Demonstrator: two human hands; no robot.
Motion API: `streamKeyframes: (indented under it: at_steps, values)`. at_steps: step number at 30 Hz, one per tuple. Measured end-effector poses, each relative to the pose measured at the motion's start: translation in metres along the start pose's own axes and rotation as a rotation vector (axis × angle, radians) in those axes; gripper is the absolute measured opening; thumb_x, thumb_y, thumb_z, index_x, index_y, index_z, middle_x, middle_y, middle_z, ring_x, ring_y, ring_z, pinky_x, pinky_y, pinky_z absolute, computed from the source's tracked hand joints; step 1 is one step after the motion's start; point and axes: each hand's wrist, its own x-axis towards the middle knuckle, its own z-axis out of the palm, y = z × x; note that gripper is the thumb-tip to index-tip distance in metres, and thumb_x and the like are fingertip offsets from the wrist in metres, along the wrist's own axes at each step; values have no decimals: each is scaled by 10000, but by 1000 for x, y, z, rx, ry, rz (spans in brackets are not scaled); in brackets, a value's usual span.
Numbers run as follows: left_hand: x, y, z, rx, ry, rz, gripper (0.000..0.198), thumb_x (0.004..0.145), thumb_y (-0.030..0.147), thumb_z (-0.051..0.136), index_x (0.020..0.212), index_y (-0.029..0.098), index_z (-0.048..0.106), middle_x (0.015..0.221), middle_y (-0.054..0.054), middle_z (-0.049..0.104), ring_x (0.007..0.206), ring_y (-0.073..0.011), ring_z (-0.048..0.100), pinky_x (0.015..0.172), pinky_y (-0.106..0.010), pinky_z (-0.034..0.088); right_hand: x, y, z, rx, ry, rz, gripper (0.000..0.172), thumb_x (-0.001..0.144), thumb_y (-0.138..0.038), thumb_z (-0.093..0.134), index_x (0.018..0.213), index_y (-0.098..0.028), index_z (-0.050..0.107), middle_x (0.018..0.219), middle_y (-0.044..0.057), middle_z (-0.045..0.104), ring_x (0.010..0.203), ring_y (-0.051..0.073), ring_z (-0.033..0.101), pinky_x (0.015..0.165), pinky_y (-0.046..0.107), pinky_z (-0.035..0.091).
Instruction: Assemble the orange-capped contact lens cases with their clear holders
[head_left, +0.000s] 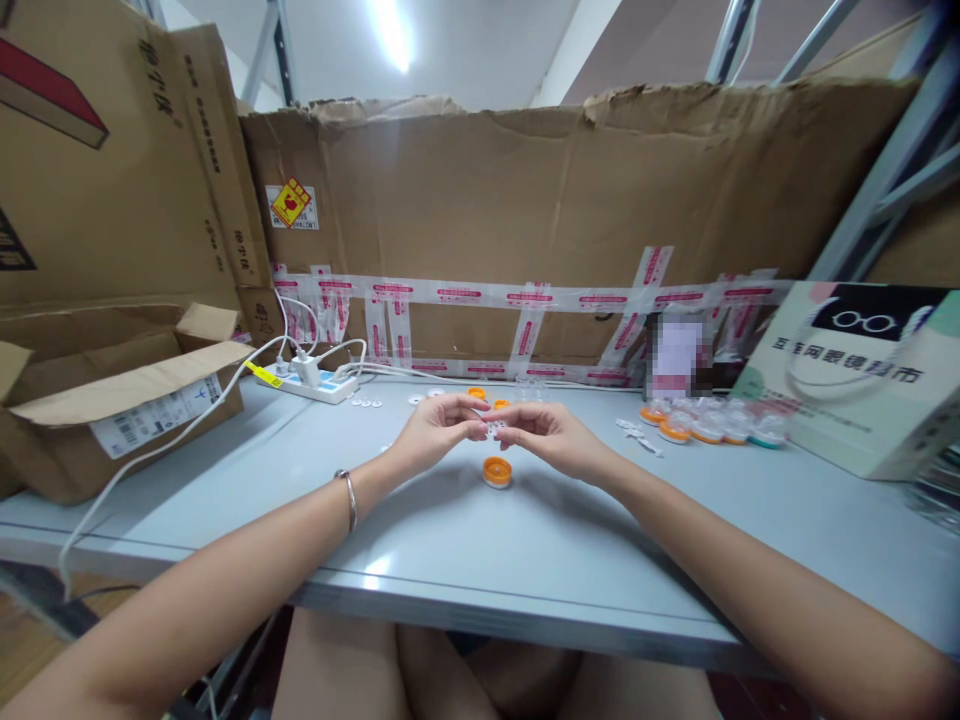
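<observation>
My left hand (pixel 439 430) and my right hand (pixel 555 436) meet above the middle of the table, fingertips facing each other. Pinched between them is a small white piece with holes (pixel 495 428), partly covered by my fingers. Just below it on the table sits a round orange cap with a white base (pixel 497 472), its open side up. Behind my hands are another orange cap (pixel 476 393) and some small clear plastic parts (pixel 531 388). Small white discs (pixel 366 402) lie to the left of these.
Several clear domed pieces with orange and green bases (pixel 709 425) cluster at the right, near white strips (pixel 639 436) and a paper bag (pixel 855 380). At left stand a power strip (pixel 307 378) with cables and an open cardboard box (pixel 127 400). Cardboard (pixel 465 200) walls the back.
</observation>
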Motion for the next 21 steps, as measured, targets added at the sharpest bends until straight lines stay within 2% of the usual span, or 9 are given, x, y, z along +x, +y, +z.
streamKeyframes:
  at_steps: [4, 11, 16, 21]
  values:
    - [0, -4, 2, 5, -28, 29, 266, 656, 226, 683, 890, 122, 610, 827, -59, 663, 766, -155, 627, 752, -309, 498, -1, 0, 0, 62, 17, 77, 251, 700, -332, 623, 892, -171, 637, 833, 50, 669, 702, 141, 624, 736, 348, 500]
    - [-4, -3, 4, 74, -12, 92, 292, 683, 221, 662, 932, 125, 546, 789, -70, 667, 758, -178, 643, 744, -335, 501, -2, -2, 0, 44, 28, 88, 217, 710, -319, 622, 879, -182, 612, 794, 32, 663, 685, 140, 636, 712, 328, 498]
    - [-4, 4, 5, 122, 80, 127, 251, 667, 226, 672, 870, 124, 564, 736, -48, 650, 729, -160, 632, 723, -310, 495, -2, -2, 1, 47, 63, -22, 287, 718, -313, 617, 972, -184, 585, 731, 14, 662, 716, 160, 648, 731, 351, 507]
    - [-5, 8, 6, 86, 156, 157, 234, 651, 243, 685, 818, 136, 562, 718, -27, 638, 709, -144, 622, 712, -288, 490, -3, -1, 3, -80, 196, -109, 271, 679, -312, 654, 918, -187, 638, 882, 50, 696, 786, 183, 654, 781, 364, 510]
